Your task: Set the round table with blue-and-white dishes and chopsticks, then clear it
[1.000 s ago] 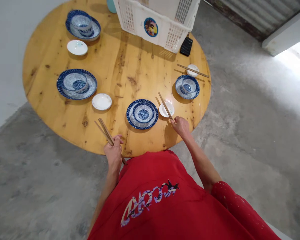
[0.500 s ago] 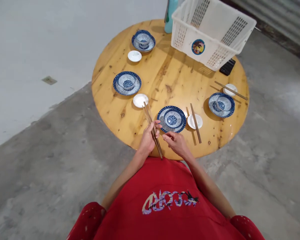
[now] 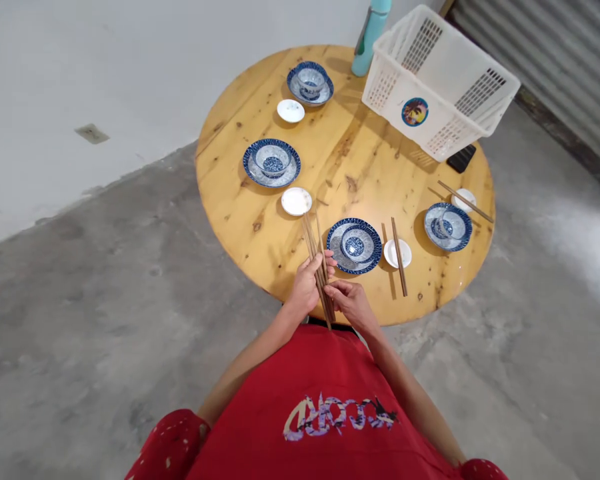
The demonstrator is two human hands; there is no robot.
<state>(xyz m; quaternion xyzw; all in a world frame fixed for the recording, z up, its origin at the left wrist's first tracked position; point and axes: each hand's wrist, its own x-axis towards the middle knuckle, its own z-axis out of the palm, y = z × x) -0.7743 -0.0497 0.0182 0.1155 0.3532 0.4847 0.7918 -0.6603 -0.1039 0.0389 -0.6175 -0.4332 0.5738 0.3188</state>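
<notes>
Several wooden chopsticks [image 3: 310, 235] are bunched in my left hand [image 3: 307, 283], closed round them at the table's near edge. My right hand [image 3: 351, 301] pinches one or more of these chopsticks lower down; how many is hidden. Just beyond my hands a blue-and-white bowl [image 3: 358, 244] stands on a patterned plate [image 3: 334, 235]. To its right, chopsticks [image 3: 399, 257] lie across a small white dish [image 3: 404, 252]. Another white dish [image 3: 297, 201] sits past the upper tips of the held chopsticks.
The round wooden table [image 3: 340, 163] also bears bowls on plates at left [image 3: 272, 163], far left [image 3: 310, 83] and right [image 3: 448, 227]. A white plastic basket [image 3: 390, 110] stands at the back, beside a turquoise bottle [image 3: 373, 43] and a black object [image 3: 461, 159].
My right hand has come in to the chopsticks and now pinches at their lower part. The bundle has fanned out a little in my left hand. The view has shifted slightly.
</notes>
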